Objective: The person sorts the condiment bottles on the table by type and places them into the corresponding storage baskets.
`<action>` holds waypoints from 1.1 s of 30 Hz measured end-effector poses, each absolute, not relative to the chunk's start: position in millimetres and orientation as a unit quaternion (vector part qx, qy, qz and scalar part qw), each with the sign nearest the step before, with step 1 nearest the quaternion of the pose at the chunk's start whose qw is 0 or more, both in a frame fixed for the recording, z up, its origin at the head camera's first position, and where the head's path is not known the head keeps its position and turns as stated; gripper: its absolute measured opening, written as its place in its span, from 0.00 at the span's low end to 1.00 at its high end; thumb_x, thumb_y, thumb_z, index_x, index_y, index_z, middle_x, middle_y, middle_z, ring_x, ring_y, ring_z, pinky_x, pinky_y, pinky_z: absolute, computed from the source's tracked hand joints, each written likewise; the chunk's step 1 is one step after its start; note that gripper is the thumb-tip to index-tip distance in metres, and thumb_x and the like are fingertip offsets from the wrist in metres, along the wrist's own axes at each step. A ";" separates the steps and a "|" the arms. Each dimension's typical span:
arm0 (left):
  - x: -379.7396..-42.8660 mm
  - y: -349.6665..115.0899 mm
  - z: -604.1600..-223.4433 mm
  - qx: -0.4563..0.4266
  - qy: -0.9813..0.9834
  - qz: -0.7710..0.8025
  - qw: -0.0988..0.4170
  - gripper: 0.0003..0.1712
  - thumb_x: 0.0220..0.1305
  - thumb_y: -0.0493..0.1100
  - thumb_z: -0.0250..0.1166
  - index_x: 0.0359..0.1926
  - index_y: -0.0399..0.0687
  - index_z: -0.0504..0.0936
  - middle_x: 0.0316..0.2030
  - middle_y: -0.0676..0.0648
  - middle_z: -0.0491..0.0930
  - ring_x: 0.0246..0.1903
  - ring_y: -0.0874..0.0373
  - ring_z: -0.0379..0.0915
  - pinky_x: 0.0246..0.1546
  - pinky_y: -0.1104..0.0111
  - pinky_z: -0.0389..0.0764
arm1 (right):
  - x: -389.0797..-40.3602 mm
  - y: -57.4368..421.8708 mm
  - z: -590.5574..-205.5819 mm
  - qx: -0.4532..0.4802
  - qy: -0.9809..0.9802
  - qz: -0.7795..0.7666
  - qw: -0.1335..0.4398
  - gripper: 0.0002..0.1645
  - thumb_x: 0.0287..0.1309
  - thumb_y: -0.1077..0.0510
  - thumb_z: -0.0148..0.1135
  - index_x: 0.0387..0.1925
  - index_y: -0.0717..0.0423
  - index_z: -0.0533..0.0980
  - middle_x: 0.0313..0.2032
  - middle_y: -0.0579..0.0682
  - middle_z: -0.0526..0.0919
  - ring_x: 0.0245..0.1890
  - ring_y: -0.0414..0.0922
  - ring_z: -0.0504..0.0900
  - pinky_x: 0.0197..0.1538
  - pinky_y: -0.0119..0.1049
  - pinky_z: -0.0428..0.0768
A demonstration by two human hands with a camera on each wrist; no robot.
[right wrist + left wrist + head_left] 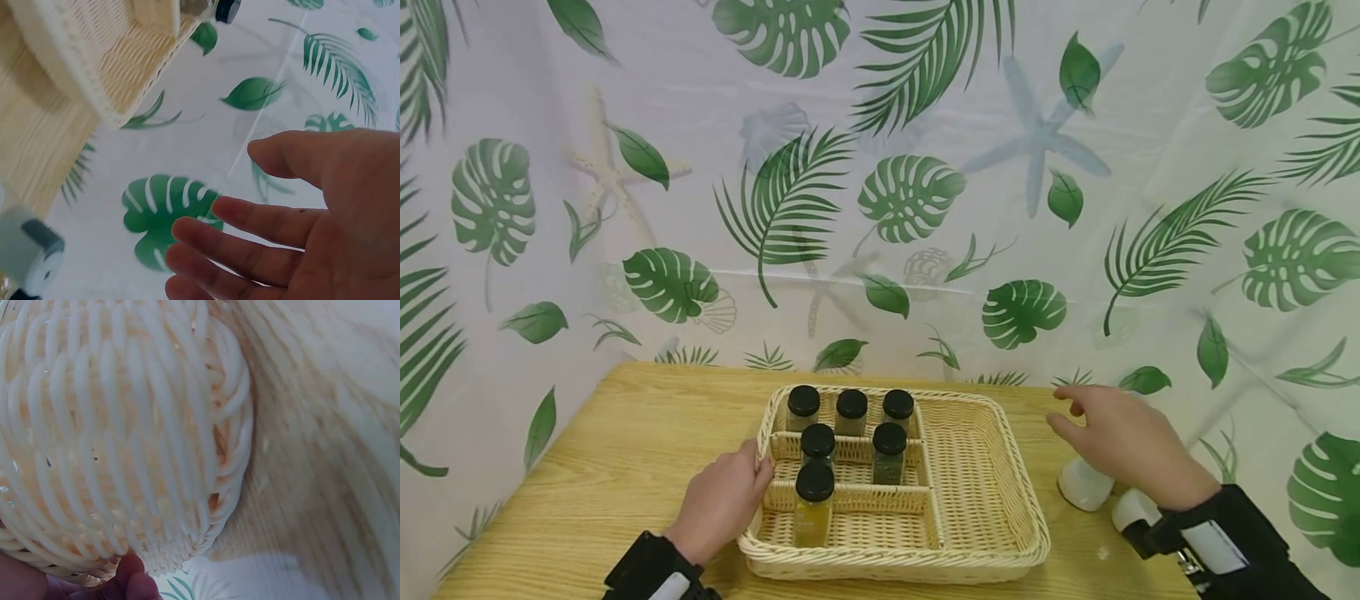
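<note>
1. The left grip (721,498) is closed on the left side of the wicker basket (973,467), its fingers bent at the rim; the basket lies directly to its right.
2. The right grip (1131,437) holds nothing. Its fingers are loosely extended with the thumb apart, and it hovers beyond the basket's right side without touching it.
3. Below the right grip, two white containers (1085,485) stand near each other, to the right of the basket.
4. Inside the basket, dividers form three compartments on the left, beside one long, bare section on the right.
5. Black-lidded jars (889,458) stand in the left compartments: three at the back, two in the middle and one, with yellow contents, in front.
6. The basket rests on a wooden desk (625,450).
7. Behind the desk hangs a white sheet (925,333) printed with green leaves and starfish.
</note>
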State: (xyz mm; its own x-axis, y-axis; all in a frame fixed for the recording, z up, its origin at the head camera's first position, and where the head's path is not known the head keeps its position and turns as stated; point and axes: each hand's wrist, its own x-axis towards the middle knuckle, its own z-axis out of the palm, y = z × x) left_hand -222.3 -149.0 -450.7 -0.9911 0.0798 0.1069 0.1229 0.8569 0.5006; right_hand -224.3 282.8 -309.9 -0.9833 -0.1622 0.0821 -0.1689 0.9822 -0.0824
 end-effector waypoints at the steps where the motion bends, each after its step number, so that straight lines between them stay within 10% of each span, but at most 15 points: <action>1: -222.3 -148.7 -450.8 -0.053 -0.963 -0.261 0.042 0.12 0.75 0.47 0.51 0.35 0.45 0.72 0.18 0.50 0.68 0.16 0.57 0.65 0.17 0.64 0.62 | -224.9 287.9 -310.2 0.075 -0.996 0.041 0.032 0.29 0.66 0.45 0.62 0.58 0.62 0.78 0.44 0.61 0.86 0.36 0.53 0.84 0.30 0.45 0.80; 33: -220.8 -147.7 -448.6 -0.054 -0.962 -0.265 0.033 0.13 0.76 0.47 0.51 0.37 0.43 0.72 0.17 0.50 0.66 0.15 0.58 0.64 0.16 0.65 0.61 | -257.3 392.9 -350.7 0.023 -0.997 0.030 -0.070 0.28 0.53 0.70 0.56 0.59 0.73 0.73 0.56 0.74 0.77 0.52 0.68 0.77 0.46 0.59 0.79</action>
